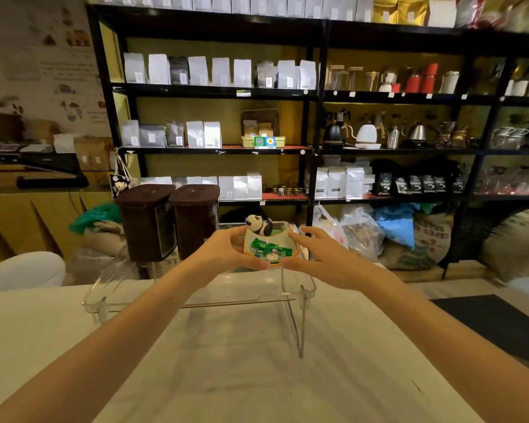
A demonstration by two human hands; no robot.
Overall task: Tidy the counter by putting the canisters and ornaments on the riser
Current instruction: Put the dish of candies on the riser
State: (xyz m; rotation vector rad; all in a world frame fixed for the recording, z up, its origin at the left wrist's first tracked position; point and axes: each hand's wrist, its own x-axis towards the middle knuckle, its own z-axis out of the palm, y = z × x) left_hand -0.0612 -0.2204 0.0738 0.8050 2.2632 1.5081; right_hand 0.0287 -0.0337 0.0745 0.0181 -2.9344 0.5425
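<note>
From the head camera we see both arms reaching forward over the pale counter (257,377) to the clear acrylic riser (300,288), and we judge the step in hand to be setting an ornament on its top. Two dark brown canisters (148,221) already stand side by side on the riser's left part. To their right we hold a small panda dish (268,245), a pale dish with an orange rim, a panda figure at its far edge and green-wrapped sweets (264,248) inside. Our left hand (226,251) cups the dish's left side, fingers curled around the rim; our right hand (315,254) touches the right side with fingers more spread, a looser hold. Whether the dish already rests on the riser or hangs just above it, we cannot tell. The next move, we think, calls for seating it level, clear of the edge, then easing both hands away without tipping out the sweets.
</note>
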